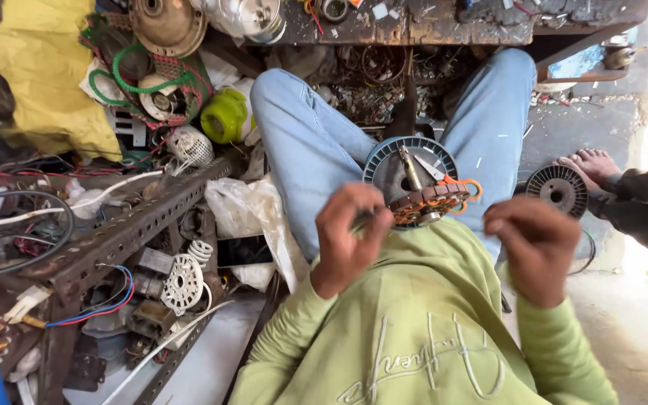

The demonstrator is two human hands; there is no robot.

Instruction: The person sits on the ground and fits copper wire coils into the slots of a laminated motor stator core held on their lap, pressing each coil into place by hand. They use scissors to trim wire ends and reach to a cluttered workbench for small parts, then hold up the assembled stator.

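The left hand is curled nearly closed, fingers bunched toward the thumb right beside the round fan stator with orange-brown copper windings; whether it pinches a wire or only touches the winding's edge cannot be told. The right hand is loosely closed, fingers folded down, just to the right of the stator and apart from it; nothing can be seen in it. The stator sits on a grey-blue round ribbed motor housing resting on the lap between the light blue jeans legs, with orange-handled scissors lying across its top. A second dark round wound core lies on the ground to the right, near another person's bare foot
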